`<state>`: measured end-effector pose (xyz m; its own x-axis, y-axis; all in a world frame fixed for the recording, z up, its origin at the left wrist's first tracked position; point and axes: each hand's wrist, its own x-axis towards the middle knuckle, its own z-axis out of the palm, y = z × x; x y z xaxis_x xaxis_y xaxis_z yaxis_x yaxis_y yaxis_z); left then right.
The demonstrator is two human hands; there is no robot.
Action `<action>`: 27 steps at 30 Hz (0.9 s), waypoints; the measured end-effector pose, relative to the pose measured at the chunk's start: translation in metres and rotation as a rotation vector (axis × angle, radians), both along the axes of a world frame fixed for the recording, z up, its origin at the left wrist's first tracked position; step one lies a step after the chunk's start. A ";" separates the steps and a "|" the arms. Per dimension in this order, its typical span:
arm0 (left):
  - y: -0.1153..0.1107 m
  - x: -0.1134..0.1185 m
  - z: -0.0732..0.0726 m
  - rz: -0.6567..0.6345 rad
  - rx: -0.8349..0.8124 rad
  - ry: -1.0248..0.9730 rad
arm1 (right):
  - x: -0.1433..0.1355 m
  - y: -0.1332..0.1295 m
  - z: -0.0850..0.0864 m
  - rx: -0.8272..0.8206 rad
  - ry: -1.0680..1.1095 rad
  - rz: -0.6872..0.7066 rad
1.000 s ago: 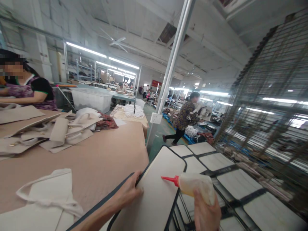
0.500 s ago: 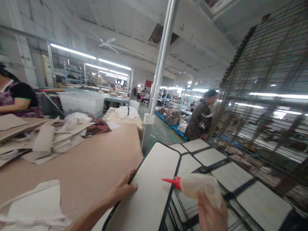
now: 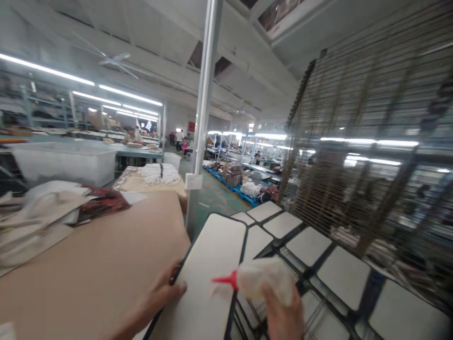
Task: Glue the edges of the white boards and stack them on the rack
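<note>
A pale flat panel with rounded corners and a dark edge (image 3: 208, 264) is tilted up in front of me. My left hand (image 3: 166, 288) grips its left edge, thumb on the pale face and fingers curled behind. In my right hand (image 3: 283, 307) is a squeeze bottle (image 3: 262, 278), translucent and yellowish, with a red pointed nozzle. The bottle lies nearly level, its nozzle pointing left over the panel's face; whether the tip touches the surface cannot be made out. More pale panels with dark edges (image 3: 343, 271) lie in rows at the right.
On the left stands a brown-topped table (image 3: 106, 264) holding pale cut pieces (image 3: 38, 222) and a dark red bundle (image 3: 104, 203). A metal post (image 3: 203, 104) with a socket box rises ahead. Wire racking (image 3: 354, 118) stands at right, and a white bin (image 3: 67, 163) is farther back.
The view has swung right, so the surroundings shift left. Both hands still hold the panel and the bottle. The person near the wire racking no longer shows clearly.
</note>
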<state>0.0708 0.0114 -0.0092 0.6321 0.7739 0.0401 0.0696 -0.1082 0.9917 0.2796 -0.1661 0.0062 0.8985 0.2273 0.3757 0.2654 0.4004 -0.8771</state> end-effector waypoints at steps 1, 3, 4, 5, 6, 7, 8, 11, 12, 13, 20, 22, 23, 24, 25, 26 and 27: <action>-0.005 0.005 0.004 -0.060 0.006 -0.011 | 0.009 0.005 0.010 0.047 0.050 -0.007; -0.012 0.014 0.008 -0.161 0.016 -0.035 | 0.023 0.017 0.025 0.115 0.118 -0.014; -0.013 0.017 0.009 -0.187 0.020 -0.045 | 0.025 0.021 0.027 0.133 0.138 -0.009; -0.013 0.019 0.009 -0.196 0.023 -0.053 | 0.023 0.023 0.025 0.144 0.152 0.003; -0.013 0.020 0.009 -0.190 0.023 -0.057 | 0.018 0.022 0.019 0.136 0.153 0.026; -0.012 0.020 0.009 -0.174 0.021 -0.057 | 0.009 0.019 0.009 0.100 0.137 0.057; -0.010 0.019 0.009 -0.157 0.015 -0.053 | 0.000 0.015 -0.002 0.064 0.120 0.089; -0.006 0.015 0.013 -0.112 0.014 -0.039 | -0.020 0.003 -0.025 -0.143 -0.023 0.160; -0.006 0.013 0.015 -0.108 0.025 -0.033 | -0.021 0.001 -0.023 -0.143 -0.027 0.136; -0.006 0.011 0.018 -0.117 0.039 -0.028 | -0.018 0.002 -0.017 -0.105 -0.003 0.089; -0.009 0.001 0.024 -0.183 -0.011 -0.030 | 0.006 0.011 0.022 0.158 0.146 -0.011; -0.005 -0.001 0.022 -0.139 -0.023 -0.017 | -0.008 0.004 0.002 0.021 0.118 0.075; -0.002 -0.003 0.021 -0.117 -0.025 -0.007 | -0.015 0.001 -0.007 -0.052 0.094 0.113; -0.001 -0.005 0.022 -0.098 -0.019 0.001 | -0.020 -0.001 -0.012 -0.111 0.068 0.124; 0.000 -0.007 0.023 -0.087 -0.008 0.005 | -0.022 -0.002 -0.013 -0.134 0.058 0.111; 0.001 -0.008 0.024 -0.089 0.003 0.006 | -0.021 0.000 -0.009 -0.116 0.069 0.082; 0.000 -0.010 0.026 -0.100 0.011 0.006 | -0.018 0.003 -0.001 -0.059 0.091 0.040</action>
